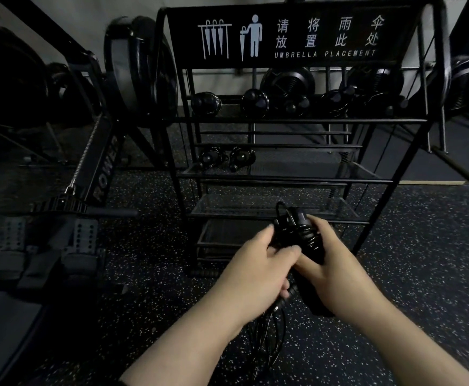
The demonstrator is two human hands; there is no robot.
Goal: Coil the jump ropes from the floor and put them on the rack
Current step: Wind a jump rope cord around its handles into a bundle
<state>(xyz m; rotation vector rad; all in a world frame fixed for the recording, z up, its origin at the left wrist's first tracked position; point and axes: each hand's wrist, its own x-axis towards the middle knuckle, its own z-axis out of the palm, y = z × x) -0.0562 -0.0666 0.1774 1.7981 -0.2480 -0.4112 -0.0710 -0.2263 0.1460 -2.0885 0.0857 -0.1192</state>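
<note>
Left hand (258,263): gripping the jump rope (300,232), fingers curling round the cord side of the bundle, thumb lying across toward the right hand's fingers.
Right hand (330,263): holding the black handles from the other side, fingers wrapping under them, thumb resting on top.
Jump rope: sitting between the two sets of fingers, cord winding in tight turns round the handles; a small loop is sticking up just beyond the fingertips, and loose cord (269,338) is hanging below the left palm toward the speckled floor (408,246).
Rack (283,176): standing just beyond the fingertips, a black wire frame with mesh shelves and a sign reading "UMBRELLA PLACEMENT".
Coiled ropes (226,158): two dark bundles lying on a middle shelf, well past the fingers; more dark round items are sitting on the top shelf (255,103).
Rowing machine (99,174): lying to the left of the left hand, well apart.
</note>
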